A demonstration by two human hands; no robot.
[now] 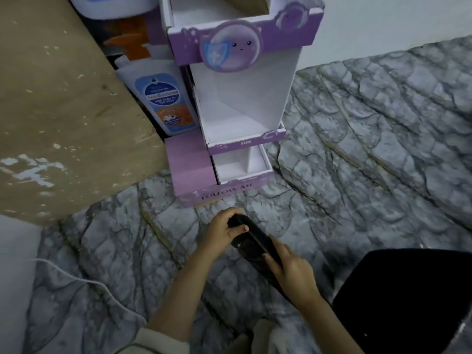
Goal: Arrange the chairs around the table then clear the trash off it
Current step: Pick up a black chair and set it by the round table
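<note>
Sleeve: a pale cuff (163,341) at the bottom edge, with both bare forearms reaching forward from it.
Left hand: the left hand (222,229) is curled round the far end of a dark rail (255,241), thumb lying on top.
Right hand: the right hand (291,269) clasps the same rail lower down, fingers wrapped over its edge.
Task's thing: the rail is blurred, but it is probably the top of a chair's back. The black seat (408,290) lies just right of the right hand.
Long axis: the rail runs from far-left to near-right, between the two hands.
Nearer hand: the right hand is closer to the seat, the left closer to the stand.
Edges: a purple cardboard display stand (240,98) stands just beyond the left hand, and a brown board (63,111) leans at the left.
Open room: the marble-patterned floor (357,149) to the right, up to the white wall (396,21), offers free space.
Hazard: a white cable (76,277) trails across the floor at the left, so pulling that way risks a snag.
Table: not in view, so its direction cannot be told.
</note>
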